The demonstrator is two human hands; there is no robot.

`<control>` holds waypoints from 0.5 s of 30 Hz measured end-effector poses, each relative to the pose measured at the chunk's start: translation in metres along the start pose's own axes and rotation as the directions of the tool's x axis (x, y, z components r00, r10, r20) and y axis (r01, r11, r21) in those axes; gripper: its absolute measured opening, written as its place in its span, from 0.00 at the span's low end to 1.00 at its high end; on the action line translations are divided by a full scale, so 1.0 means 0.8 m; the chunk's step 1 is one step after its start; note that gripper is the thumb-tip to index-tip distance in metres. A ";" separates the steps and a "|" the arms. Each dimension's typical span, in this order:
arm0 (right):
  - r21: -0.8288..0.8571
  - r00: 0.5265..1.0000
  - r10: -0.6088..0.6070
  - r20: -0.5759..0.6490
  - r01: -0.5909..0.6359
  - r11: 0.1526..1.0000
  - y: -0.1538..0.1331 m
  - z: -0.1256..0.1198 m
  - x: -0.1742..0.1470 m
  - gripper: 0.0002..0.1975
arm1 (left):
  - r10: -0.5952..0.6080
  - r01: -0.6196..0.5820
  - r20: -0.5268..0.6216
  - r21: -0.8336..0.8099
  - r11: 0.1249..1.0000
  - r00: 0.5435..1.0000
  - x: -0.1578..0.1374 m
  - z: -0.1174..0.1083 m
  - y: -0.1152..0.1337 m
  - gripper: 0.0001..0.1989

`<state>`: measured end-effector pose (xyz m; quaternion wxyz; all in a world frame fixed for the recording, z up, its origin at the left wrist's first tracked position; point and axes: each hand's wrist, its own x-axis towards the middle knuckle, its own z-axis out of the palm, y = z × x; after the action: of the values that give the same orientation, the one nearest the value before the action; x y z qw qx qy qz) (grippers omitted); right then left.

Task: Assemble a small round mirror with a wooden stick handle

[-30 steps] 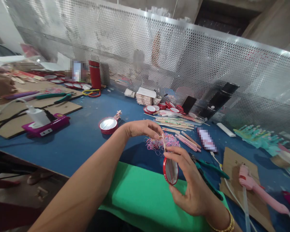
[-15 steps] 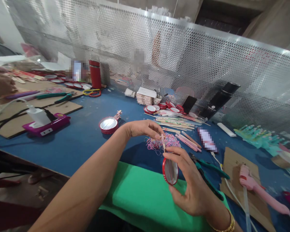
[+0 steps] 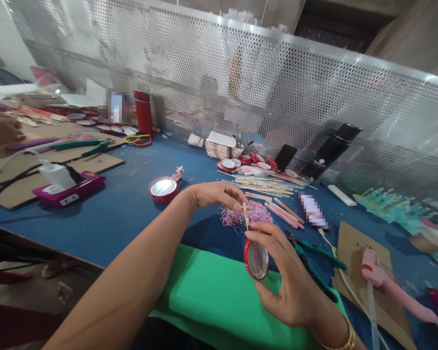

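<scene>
My right hand [image 3: 292, 282] grips a small round red-rimmed mirror [image 3: 258, 260] by its edge, thumb below and fingers above, its shiny face tilted up. A thin pale stick [image 3: 246, 216] rises from the mirror's top rim. At the stick's upper end, the fingers of my left hand [image 3: 221, 195] pinch closed on it; their tips partly hide that end. Just behind the stick lies a tangled heap of pink and purple rubber bands [image 3: 229, 217]. Below the mirror, a green cloth [image 3: 208, 287] is spread over the table edge and lap.
Another red-rimmed mirror with a stick [image 3: 163, 188] lies left of my hands. Pliers [image 3: 314, 272], a pink glue gun [image 3: 379, 274] on cardboard and a phone [image 3: 313, 211] are to the right. A purple power strip [image 3: 71, 189] sits left; a perforated metal screen [image 3: 175, 63] stands behind.
The mirror and stick have shifted very slightly left. Both hands keep their hold, and nothing else has visibly moved.
</scene>
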<state>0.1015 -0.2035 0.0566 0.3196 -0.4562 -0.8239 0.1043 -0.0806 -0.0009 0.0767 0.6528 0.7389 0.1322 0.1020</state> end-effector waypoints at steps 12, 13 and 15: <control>-0.003 1.000 -0.004 -0.003 0.004 1.000 0.000 -0.001 0.000 0.36 | 0.012 -0.011 0.034 -0.043 0.999 0.999 -0.001 -0.005 -0.006 0.22; -0.012 1.000 -0.006 -0.006 0.006 1.000 0.000 -0.002 0.000 0.36 | 0.017 -0.015 0.036 -0.057 0.998 0.999 -0.002 -0.005 -0.007 0.23; -0.043 1.000 -0.010 -0.025 0.009 0.999 0.001 -0.001 0.000 0.36 | 0.011 -0.009 0.019 -0.088 0.996 1.000 -0.002 -0.005 -0.006 0.26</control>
<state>0.1025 -0.2036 0.0571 0.3205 -0.4605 -0.8240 0.0793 -0.0838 0.0027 0.0723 0.6854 0.7111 0.1177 0.1038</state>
